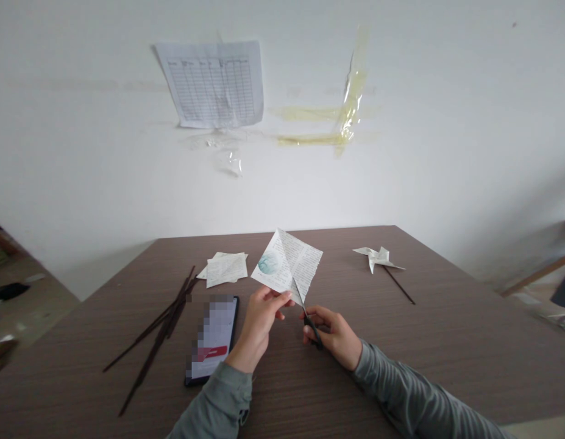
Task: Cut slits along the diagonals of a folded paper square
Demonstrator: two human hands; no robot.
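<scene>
Left hand (259, 317) pinches lower corner of printed paper square (287, 263), held up above table (447, 341). Right hand (337, 335) gripped through scissors (307, 311), blades biting into paper's bottom corner. Looks like cutting step, slit running corner toward middle; next calls for steady paper, stopping short of centre. Around: phone (213, 338), dark sticks (158, 332), folded paper pieces (225, 268), finished pinwheel (378, 259).
</scene>
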